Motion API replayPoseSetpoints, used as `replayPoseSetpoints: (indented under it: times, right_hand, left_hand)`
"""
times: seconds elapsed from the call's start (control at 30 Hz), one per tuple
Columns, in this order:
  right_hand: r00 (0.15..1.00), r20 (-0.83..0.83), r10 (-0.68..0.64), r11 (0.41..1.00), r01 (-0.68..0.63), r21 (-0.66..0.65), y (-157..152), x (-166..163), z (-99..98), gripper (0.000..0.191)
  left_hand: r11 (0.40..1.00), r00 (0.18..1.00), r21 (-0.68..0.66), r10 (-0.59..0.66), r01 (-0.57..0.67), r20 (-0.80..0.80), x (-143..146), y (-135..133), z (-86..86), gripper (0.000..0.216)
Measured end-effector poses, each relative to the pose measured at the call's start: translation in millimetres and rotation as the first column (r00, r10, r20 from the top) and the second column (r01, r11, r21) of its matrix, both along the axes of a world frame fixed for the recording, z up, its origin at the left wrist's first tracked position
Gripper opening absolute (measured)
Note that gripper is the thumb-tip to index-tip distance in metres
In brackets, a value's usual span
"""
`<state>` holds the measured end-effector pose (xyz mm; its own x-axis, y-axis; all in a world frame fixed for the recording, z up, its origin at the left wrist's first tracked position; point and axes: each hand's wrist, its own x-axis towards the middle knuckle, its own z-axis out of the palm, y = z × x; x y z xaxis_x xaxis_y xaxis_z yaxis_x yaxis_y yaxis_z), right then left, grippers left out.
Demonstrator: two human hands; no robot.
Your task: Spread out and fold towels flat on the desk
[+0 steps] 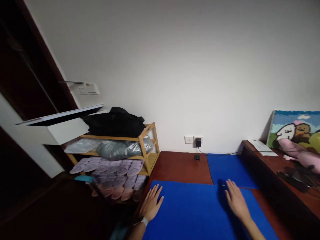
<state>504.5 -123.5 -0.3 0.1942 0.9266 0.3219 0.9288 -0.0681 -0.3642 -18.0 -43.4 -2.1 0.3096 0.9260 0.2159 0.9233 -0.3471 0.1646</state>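
A large blue mat (pixel 190 213) covers the near part of the reddish-brown table (pixel 182 168). At the mat's left edge is my left hand (pixel 152 204), fingers spread and a watch band on the wrist. My right hand (pixel 236 200) is over the mat's upper right part, its fingers stretched out and a dark shadow beside it. Whether it touches the mat I cannot tell. Neither hand holds anything. A second, smaller blue mat (pixel 231 170) lies just beyond my right hand, towards the wall.
Left of the table stands a wooden rack (pixel 147 150) with a black bag (pixel 115 121), plastic-wrapped items and several slippers (pixel 125 166). A plugged-in adapter (pixel 198 142) trails a cable along the wall. A raised ledge (pixel 272 163) on the right bears a pink plush toy (pixel 303 155) and a picture (pixel 287 130).
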Motion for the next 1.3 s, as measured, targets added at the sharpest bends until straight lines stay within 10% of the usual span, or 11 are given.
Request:
replayPoseSetpoints:
  times: [0.2, 0.37, 0.53, 0.9, 1.3]
  right_hand:
    - [0.876, -0.111, 0.469, 0.872, -0.480, -0.098, 47, -253, 51.3, 0.062]
    - [0.864, -0.169, 0.474, 0.821, -0.503, -0.270, 64, -320, 38.4, 0.063]
    - [0.918, -0.093, 0.384, 0.866, -0.394, -0.308, 48, -234, 27.4, 0.068]
    - [0.976, 0.119, -0.180, 0.909, 0.211, -0.359, -29, 92, -37.1, 0.076]
    - [0.973, 0.107, -0.205, 0.918, 0.229, -0.323, -49, 139, -69.2, 0.090]
  left_hand:
    - [1.000, 1.000, 0.000, 0.005, -0.005, 0.001, 0, -3, -2.4, 0.057]
    - [1.000, 1.000, 0.003, -0.005, 0.005, -0.003, -1, 0, -7.8, 0.057]
    - [1.000, 1.000, 0.029, -0.005, 0.004, 0.012, -1, 2, -7.7, 0.056]
    - [1.000, 1.000, 0.020, 0.000, -0.001, 0.008, -2, 10, -9.9, 0.058]
    - [0.995, 0.993, 0.021, 0.102, -0.101, -0.053, 2, 30, 11.5, 0.049]
